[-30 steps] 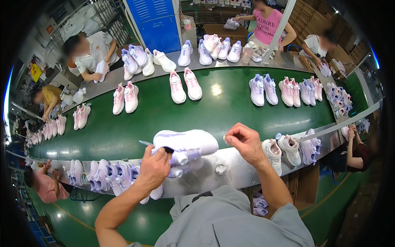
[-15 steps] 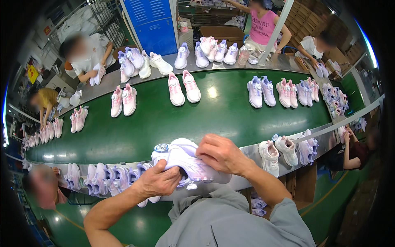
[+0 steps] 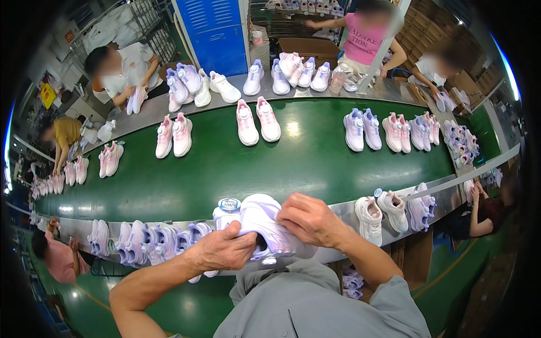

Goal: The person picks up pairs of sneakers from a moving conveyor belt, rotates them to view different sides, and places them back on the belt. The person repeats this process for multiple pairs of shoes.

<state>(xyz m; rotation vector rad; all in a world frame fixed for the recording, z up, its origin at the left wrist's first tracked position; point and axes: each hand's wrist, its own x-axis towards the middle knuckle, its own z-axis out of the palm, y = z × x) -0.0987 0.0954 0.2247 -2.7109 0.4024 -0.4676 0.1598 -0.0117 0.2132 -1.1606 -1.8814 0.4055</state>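
Note:
A pale lilac-and-white sneaker (image 3: 269, 230) is held in front of my body, tilted on its side with its dark opening toward me. My left hand (image 3: 226, 248) grips it by the collar, thumb on top and some fingers hidden at the opening. Bent fingers of my right hand (image 3: 311, 219) press against the sneaker's far right side; their tips are partly hidden. Just behind it, on the near ledge, stands another pale sneaker (image 3: 224, 218) with a round blue-and-white tag (image 3: 229, 204) on it.
A green conveyor belt (image 3: 214, 186) carries spaced pairs of pink and lilac sneakers. More lilac sneakers (image 3: 135, 242) line the near metal ledge on my left; white sneakers (image 3: 369, 219) stand on my right. Several people work around the line. A metal rail (image 3: 468, 172) crosses at right.
My hands and the held sneaker have shifted slightly down in the picture, the right hand also a little rightward. The view has moved a little. Both hands keep their contact with the sneaker.

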